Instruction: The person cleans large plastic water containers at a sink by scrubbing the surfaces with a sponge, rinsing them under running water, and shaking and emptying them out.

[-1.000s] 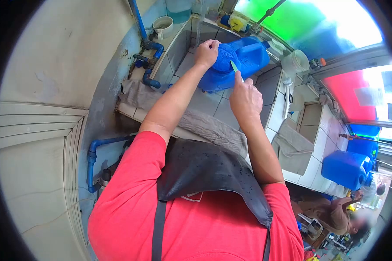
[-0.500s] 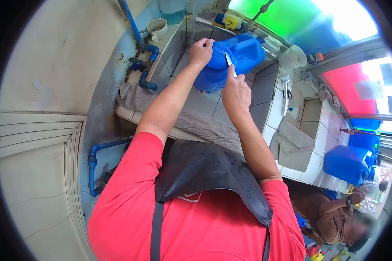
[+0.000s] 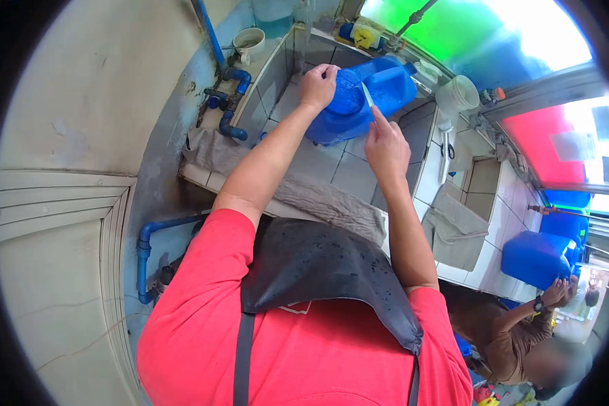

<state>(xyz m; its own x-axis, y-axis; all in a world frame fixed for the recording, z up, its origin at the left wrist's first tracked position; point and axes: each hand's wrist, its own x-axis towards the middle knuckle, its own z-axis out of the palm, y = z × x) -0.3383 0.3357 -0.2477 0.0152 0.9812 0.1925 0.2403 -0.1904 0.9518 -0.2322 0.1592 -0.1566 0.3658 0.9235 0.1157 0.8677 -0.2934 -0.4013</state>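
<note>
A blue plastic jug (image 3: 338,125) lies in the tiled sink, its moulded handle toward the back right. At the upper left of the jug, my left hand (image 3: 318,86) is closed, fingertips gripping the edge of a round blue section (image 3: 347,91). My right hand (image 3: 388,147) is wrapped around the handle of a knife (image 3: 367,95). Its pale blade points up and away from me, the tip overlapping the right side of that round section. Most of the knife's handle is hidden inside my fist.
A grey cloth (image 3: 318,203) hangs over the sink's front edge. On the left ledge stands a white mug (image 3: 249,42) beside blue pipes (image 3: 233,101). Scissors (image 3: 450,151) and a white tub (image 3: 457,95) are at the right. Another person (image 3: 514,331) touches a blue container (image 3: 538,260).
My right hand and the knife have shifted right and slightly down. The round section appears flatter against the jug. At the right, the other person's hands have risen to the blue container.
</note>
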